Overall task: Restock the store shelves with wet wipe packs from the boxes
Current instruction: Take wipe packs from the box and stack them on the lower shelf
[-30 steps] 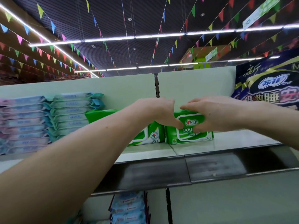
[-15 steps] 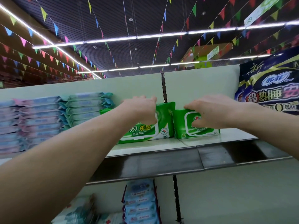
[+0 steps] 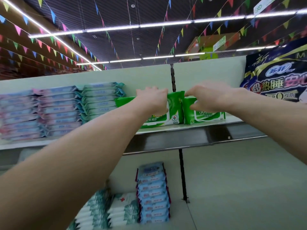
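Both hands reach up to the upper shelf (image 3: pixel 182 141), each holding one of two green wet wipe packs that stand side by side, touching, on its front part. The left hand (image 3: pixel 152 100) curls its fingers over the top edge of the larger green pack (image 3: pixel 174 110). This pack leans slightly, and a white label panel at its lower right shows a red-and-green cross emblem, the characters 卫生湿巾 and the figure 80. The right hand (image 3: pixel 211 98) grips the smaller green pack (image 3: pixel 206 116), fingers over its top and thumb against its front. Below the hand the label reads 999, 卫生湿巾 and 30. To the left on the same shelf lie flat stacks of pastel pink and blue packs (image 3: pixel 41 113), and just beside the larger green pack is a stack of teal packs (image 3: pixel 99 100); their print is too blurred to read. At the right end stands a dark blue bag (image 3: pixel 275 80) with the brand oval 苏菲, large characters 超熟睡 and 安心, a gold 新 at the top and the letter M. On the shelf below there is a stack of light blue packs (image 3: pixel 152 193), and white packs with a red cross (image 3: pixel 123 208) beside it. Strings of coloured pennants (image 3: pixel 54 47) and strip lights (image 3: pixel 113 28) cross the dark ceiling.
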`<state>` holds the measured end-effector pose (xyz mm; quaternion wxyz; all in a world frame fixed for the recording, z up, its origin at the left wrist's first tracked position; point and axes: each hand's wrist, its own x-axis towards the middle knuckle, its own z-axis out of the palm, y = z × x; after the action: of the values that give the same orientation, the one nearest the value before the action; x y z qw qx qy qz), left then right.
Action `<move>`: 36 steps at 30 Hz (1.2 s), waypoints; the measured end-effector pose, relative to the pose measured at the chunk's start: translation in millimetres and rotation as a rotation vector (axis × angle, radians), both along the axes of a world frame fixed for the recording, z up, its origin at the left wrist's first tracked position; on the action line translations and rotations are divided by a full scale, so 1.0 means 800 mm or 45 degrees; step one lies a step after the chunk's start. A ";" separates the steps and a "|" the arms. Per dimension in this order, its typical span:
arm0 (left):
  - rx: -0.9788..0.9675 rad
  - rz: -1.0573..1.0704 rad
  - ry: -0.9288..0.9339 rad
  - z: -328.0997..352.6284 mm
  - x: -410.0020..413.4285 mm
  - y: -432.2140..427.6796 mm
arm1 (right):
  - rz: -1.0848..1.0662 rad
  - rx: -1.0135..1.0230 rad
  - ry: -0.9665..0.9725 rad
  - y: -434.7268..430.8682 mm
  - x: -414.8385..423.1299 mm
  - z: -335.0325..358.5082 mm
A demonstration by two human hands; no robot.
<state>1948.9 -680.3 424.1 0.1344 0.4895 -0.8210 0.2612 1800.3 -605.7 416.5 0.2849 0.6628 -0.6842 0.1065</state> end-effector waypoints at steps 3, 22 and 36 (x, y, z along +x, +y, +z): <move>-0.078 -0.033 0.045 -0.001 0.022 0.018 | 0.146 -0.023 -0.087 0.015 0.029 -0.004; 0.016 0.639 0.332 -0.036 0.173 0.170 | 1.139 -0.088 0.033 0.044 0.181 -0.027; 0.145 1.359 0.492 -0.115 0.247 0.413 | 1.848 0.133 0.090 0.195 0.311 -0.104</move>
<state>2146.5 -350.1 332.4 0.1048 0.8818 -0.4332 0.1540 2048.8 -449.9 332.9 0.1323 0.9654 -0.0670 0.2145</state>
